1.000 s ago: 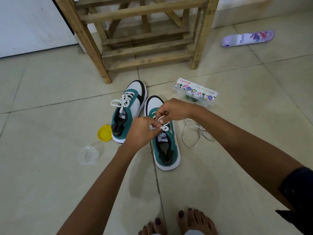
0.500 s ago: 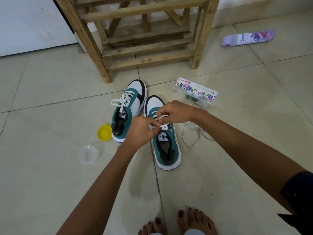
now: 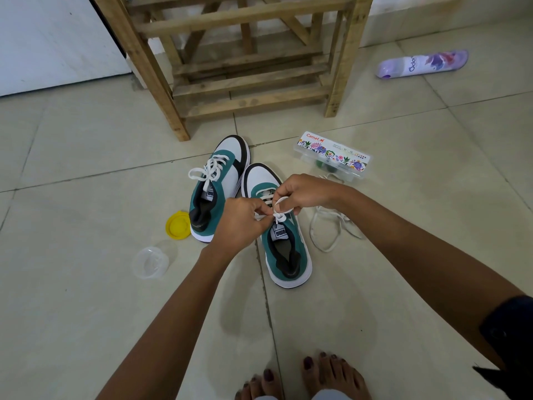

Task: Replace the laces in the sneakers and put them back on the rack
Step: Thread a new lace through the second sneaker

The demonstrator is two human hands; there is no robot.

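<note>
Readable: "Camel" on the clear paint box (image 3: 334, 157) right of centre; "Odo" on the purple spray can (image 3: 422, 64) at upper right, remainder cut off. Left hand (image 3: 240, 223) and right hand (image 3: 305, 192) at frame centre, each pinching the white lace (image 3: 278, 207) over the right-side teal sneaker (image 3: 284, 243). Left-side teal sneaker (image 3: 216, 186) already tied. Wooden rack (image 3: 245, 62) at top, cropped.

1. The wooden rack (image 3: 245, 67) at the far side is cut off by the top edge.
2. The left hand (image 3: 239, 223) covers part of the lace (image 3: 279, 210) on the right sneaker (image 3: 284, 235).
3. The small print on the plastic box (image 3: 334, 157) is too small to read.
4. The toes (image 3: 331, 376) are cut off by the near edge.
</note>
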